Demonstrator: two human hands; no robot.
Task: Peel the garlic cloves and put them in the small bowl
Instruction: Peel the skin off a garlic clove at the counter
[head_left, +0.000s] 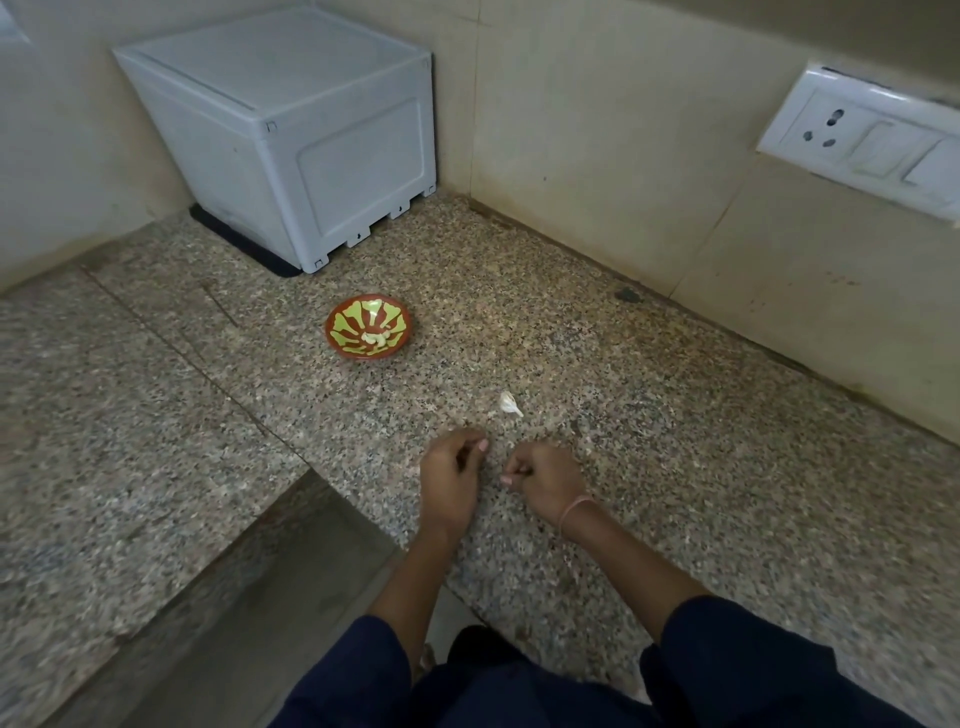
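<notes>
A small red-brown bowl (337, 332) with a yellow-green pattern stands on the granite counter (675, 467) and holds a few peeled garlic cloves (375, 339). One white unpeeled garlic clove (510, 403) lies on the counter, just beyond my hands. My left hand (451, 470) rests on the counter with its fingers curled, and nothing shows in it. Beside it, a small gap away, my right hand (545, 475) is curled into a fist. A pale spot shows at its fingertips, and I cannot tell whether that is a nail or a piece of garlic.
A white plastic box (291, 135) stands in the back corner on a dark mat, behind the bowl. A white socket and switch panel (862, 140) is on the right wall. The counter steps down to a lower ledge (249, 597) at the front left.
</notes>
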